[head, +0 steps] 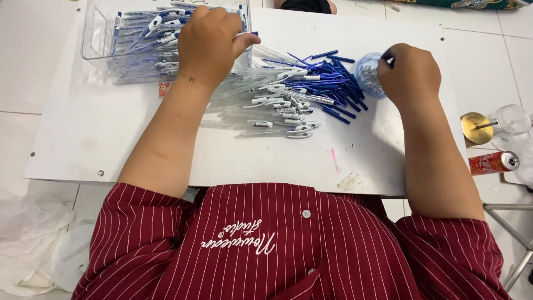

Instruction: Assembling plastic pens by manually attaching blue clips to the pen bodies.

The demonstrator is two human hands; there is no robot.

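Shirt (288, 244): red, striped, nearest.
Surface: one white board (111, 139) on tiled floor.
Left hand (208, 44): fingers closed around pen (247, 35) over one clear box (91, 41).
Right hand (408, 72): fingertips pinched inside one blue cup (367, 75); contents unclear.
Pens (283, 100): many, uncounted.

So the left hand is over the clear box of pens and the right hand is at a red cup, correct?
Not quite. The head view shows the right hand at a small blue cup, not red. The left hand is indeed over the clear box of pens.
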